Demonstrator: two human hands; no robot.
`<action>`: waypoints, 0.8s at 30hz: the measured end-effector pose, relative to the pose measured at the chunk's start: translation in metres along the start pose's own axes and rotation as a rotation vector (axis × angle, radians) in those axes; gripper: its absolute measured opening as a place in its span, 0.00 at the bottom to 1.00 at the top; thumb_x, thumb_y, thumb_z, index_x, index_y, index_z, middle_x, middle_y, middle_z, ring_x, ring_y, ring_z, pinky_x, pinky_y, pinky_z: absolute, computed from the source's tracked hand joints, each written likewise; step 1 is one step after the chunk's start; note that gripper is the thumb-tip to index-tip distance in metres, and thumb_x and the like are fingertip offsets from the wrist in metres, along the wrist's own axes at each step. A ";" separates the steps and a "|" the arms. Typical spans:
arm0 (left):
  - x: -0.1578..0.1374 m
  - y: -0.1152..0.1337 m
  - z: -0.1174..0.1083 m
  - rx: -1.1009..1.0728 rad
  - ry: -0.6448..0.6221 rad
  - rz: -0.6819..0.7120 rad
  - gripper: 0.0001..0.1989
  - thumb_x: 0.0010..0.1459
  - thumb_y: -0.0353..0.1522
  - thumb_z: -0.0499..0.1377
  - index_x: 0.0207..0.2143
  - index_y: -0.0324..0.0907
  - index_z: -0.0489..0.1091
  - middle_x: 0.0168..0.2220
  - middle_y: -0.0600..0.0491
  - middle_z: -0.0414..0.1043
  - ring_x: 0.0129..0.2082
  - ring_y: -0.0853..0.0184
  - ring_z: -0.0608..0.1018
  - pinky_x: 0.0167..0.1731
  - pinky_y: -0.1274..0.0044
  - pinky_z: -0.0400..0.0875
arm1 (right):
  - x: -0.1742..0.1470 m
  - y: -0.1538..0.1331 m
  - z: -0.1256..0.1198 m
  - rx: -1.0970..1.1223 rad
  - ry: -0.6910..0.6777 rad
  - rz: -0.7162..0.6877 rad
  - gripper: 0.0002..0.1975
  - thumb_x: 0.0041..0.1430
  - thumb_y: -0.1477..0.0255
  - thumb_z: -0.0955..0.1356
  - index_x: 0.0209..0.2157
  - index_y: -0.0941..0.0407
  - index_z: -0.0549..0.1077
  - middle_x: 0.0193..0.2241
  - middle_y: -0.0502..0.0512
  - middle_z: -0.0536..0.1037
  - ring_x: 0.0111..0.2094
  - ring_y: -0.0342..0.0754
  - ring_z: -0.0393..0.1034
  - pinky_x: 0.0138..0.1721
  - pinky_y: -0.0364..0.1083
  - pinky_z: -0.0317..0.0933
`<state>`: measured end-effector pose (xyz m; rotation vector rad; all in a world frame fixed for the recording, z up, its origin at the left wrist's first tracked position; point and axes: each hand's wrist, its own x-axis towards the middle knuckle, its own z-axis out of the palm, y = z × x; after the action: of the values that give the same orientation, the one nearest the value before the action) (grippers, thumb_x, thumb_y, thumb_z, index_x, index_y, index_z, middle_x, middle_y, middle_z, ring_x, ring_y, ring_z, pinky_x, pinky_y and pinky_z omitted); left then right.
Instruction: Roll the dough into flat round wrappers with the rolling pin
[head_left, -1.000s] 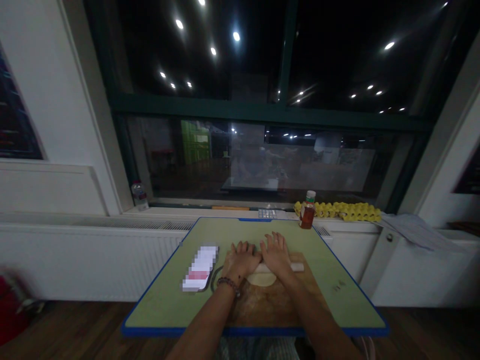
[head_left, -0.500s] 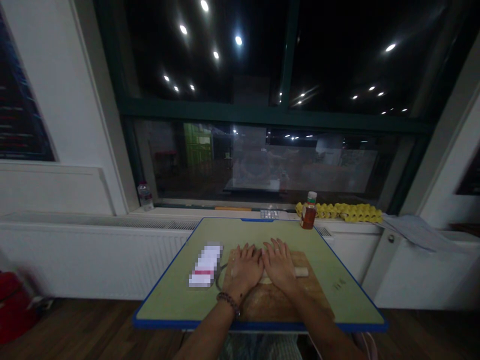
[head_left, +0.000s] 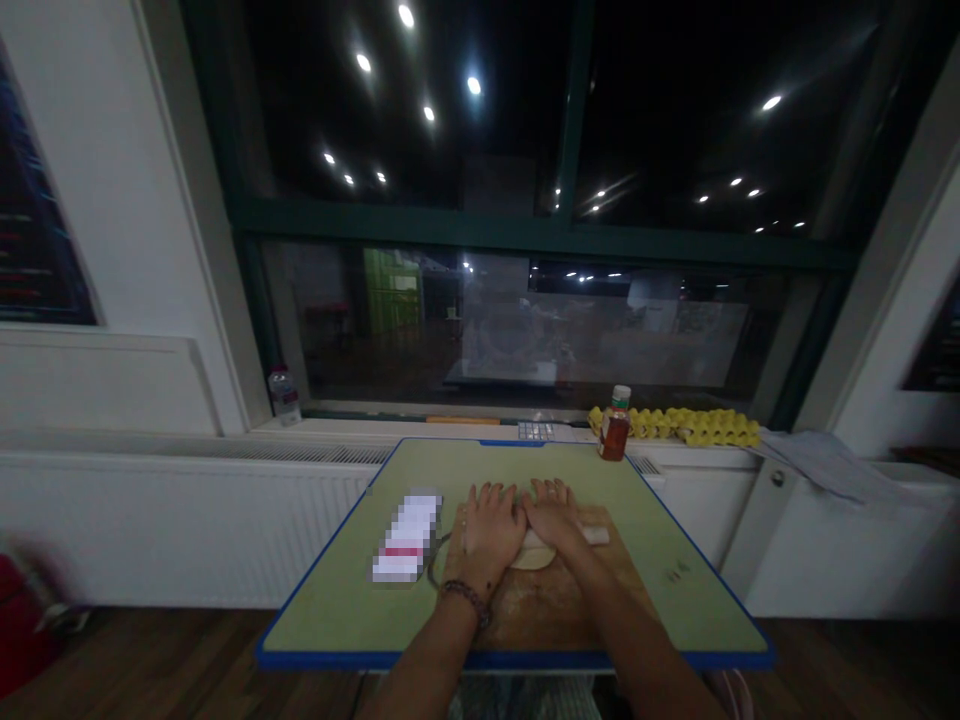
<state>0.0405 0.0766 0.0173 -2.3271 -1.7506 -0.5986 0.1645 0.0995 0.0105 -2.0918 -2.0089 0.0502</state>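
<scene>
A pale wooden rolling pin (head_left: 598,536) lies crosswise on a wooden cutting board (head_left: 540,620). My left hand (head_left: 495,528) presses flat on its left part, fingers stretched toward the window. Beside it, thumbs close together, my right hand (head_left: 553,515) rests palm down on the pin, its fingers also extended. Both hands are open, and they cover most of the pin. Just on the near side of the pin a flat round of pale dough (head_left: 534,557) shows between my wrists. The dough's far part is hidden under the pin and hands.
The board sits on a small green table (head_left: 330,600) with a blue edge. A phone (head_left: 407,538) with a blurred-out screen lies left of the board. A bottle of reddish-brown liquid (head_left: 614,430) stands at the far right corner. Yellow egg trays (head_left: 697,426) rest on the sill behind.
Both hands have pushed the rolling pin slightly away from me. More of the dough shows on its near side. The view has shifted a little.
</scene>
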 end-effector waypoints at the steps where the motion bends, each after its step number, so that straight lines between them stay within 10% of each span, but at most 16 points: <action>1: -0.001 0.001 0.001 0.016 0.007 0.017 0.21 0.64 0.35 0.46 0.56 0.43 0.68 0.57 0.46 0.69 0.60 0.55 0.64 0.62 0.58 0.47 | -0.001 0.000 -0.001 -0.017 -0.007 -0.014 0.27 0.68 0.61 0.51 0.62 0.55 0.60 0.63 0.61 0.61 0.65 0.58 0.46 0.61 0.59 0.37; 24: -0.077 0.000 -0.003 0.133 0.272 0.236 0.31 0.63 0.43 0.48 0.65 0.39 0.54 0.66 0.44 0.52 0.66 0.50 0.54 0.62 0.53 0.47 | -0.074 0.032 0.003 0.117 0.495 -0.272 0.24 0.69 0.64 0.53 0.62 0.55 0.61 0.65 0.58 0.56 0.68 0.55 0.38 0.63 0.59 0.46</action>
<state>0.0222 0.0076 -0.0118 -2.1981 -1.3336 -0.6955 0.1913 0.0256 -0.0096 -1.5498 -1.8986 -0.3521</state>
